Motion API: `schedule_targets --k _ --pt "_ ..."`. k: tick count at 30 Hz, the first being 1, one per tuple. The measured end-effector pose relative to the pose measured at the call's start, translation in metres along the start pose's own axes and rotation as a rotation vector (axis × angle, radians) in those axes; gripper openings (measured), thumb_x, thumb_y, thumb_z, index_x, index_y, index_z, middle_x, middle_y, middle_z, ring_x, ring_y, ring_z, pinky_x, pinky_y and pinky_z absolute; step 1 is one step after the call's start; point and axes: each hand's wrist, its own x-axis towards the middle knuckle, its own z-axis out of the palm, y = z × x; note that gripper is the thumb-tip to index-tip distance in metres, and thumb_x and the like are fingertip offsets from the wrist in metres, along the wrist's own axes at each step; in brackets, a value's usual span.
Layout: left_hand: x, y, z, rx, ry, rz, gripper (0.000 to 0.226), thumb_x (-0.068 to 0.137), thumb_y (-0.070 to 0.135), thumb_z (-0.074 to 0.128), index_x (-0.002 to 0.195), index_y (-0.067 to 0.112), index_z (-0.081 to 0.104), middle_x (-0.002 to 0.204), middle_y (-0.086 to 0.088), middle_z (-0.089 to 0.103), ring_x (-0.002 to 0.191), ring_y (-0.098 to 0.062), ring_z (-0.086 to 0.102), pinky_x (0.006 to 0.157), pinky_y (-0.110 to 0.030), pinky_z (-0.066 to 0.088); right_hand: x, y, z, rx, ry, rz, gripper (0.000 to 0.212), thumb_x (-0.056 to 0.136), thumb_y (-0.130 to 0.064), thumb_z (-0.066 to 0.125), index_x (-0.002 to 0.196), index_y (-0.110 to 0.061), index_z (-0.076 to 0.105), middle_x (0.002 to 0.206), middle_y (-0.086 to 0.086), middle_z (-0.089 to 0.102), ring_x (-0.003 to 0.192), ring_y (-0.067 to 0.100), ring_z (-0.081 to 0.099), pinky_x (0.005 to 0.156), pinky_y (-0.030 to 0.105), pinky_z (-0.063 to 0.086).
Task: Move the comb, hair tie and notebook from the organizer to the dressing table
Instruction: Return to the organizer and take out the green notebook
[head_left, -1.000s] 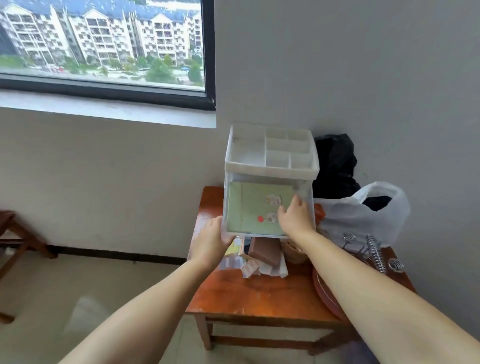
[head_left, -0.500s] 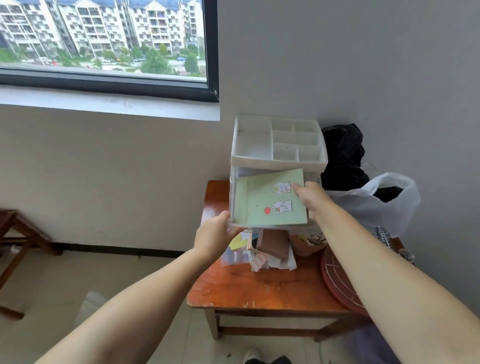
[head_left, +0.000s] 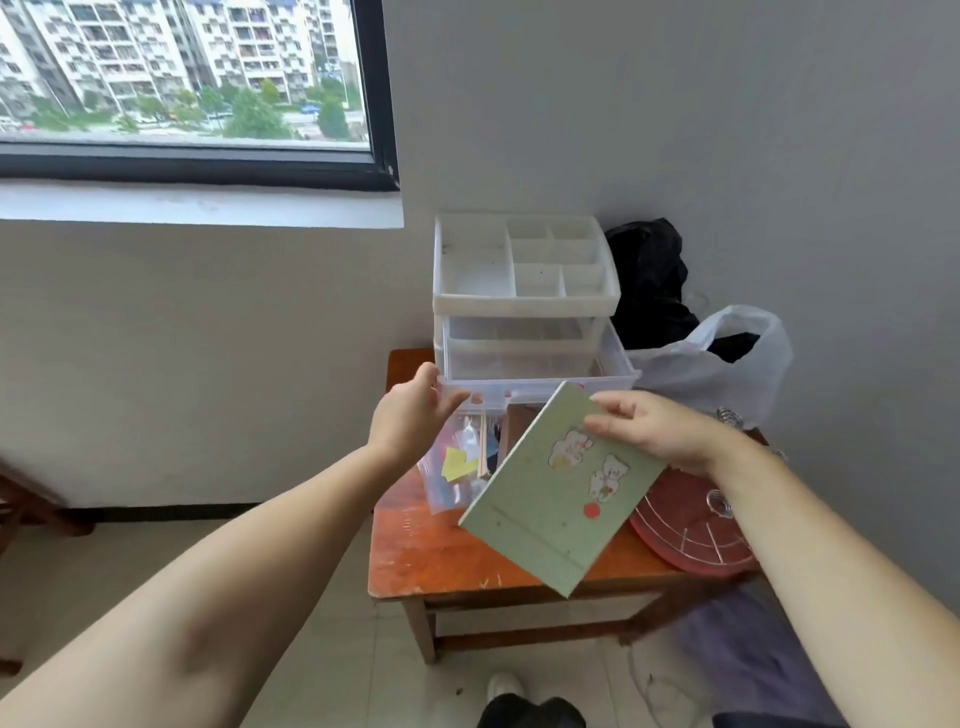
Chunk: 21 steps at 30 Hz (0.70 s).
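Shoe: white toe w/ dark trouser leg (head_left: 506, 686) at bottom edge, on pale tiled floor (head_left: 332, 670) under table front.
R hand: right hand (head_left: 657, 428) closed on upper right edge of the notebook, thumb on cover, fingers behind it.
Notebook: pale green rectangular notebook w/ two white cartoon stickers & a red dot (head_left: 558, 491), held in air, tilted so one corner points down; it's out of the drawer, above the table's front half, not resting on it.
L hand: left hand (head_left: 410, 418) partly curled, fingertips at front left corner of the pulled-out drawer; can't tell if it's gripping or only touching.
Table: small orange-brown wooden table (head_left: 431, 551), scuffed top, against grey wall.
Clutter: clear plastic bags w/ yellow paper & small bits (head_left: 457, 467) on table just below drawer, left of notebook.
Red cover: round red mesh-pattern cover w/ clear knob (head_left: 685, 525) at table's right side, partly under R forearm.
Organizer: translucent white plastic organizer w/ divided top tray (head_left: 524, 265) at table's back; lower clear drawer (head_left: 540, 364) pulled out toward camera.
Comb/hair tie: can't make out either.
Bags: white plastic bag (head_left: 722, 358) right of organizer, black bag (head_left: 649, 280) behind it by wall.
Window: black-framed window (head_left: 197, 166) upper left, apartment blocks outside.
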Motion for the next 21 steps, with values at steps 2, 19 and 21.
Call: schedule_targets --k 2,19,21 --pt "0.012 0.002 -0.002 0.020 0.016 -0.020 0.034 0.086 0.047 0.054 0.083 0.015 0.039 0.082 -0.005 0.066 0.073 -0.028 0.059 0.057 -0.033 0.038 0.016 0.001 0.001 -0.152 0.022 0.011 0.023 0.090 -0.034 0.058 0.108 -0.021 0.064 0.108 0.004 0.072 0.095 0.020 0.070 0.089 0.043 0.055" --pt "0.088 0.003 0.017 -0.065 0.195 -0.386 0.044 0.083 0.046 0.058 0.105 0.008 0.051 0.105 -0.010 0.056 0.101 -0.027 0.050 0.082 -0.042 0.046 0.107 0.003 -0.060 -0.092 -0.043 -0.087 0.010 0.092 -0.027 0.055 0.096 -0.027 0.065 0.094 -0.005 0.073 0.084 0.011 0.071 0.075 0.028 0.057" --pt "0.083 0.001 0.018 -0.143 0.202 -0.403 0.040 0.084 0.045 0.056 0.101 0.009 0.053 0.100 -0.008 0.058 0.096 -0.024 0.053 0.078 -0.038 0.046 0.108 0.002 -0.059 -0.037 -0.081 -0.068 0.010 0.092 -0.028 0.056 0.094 -0.028 0.066 0.092 -0.004 0.075 0.083 0.014 0.072 0.068 0.026 0.057"
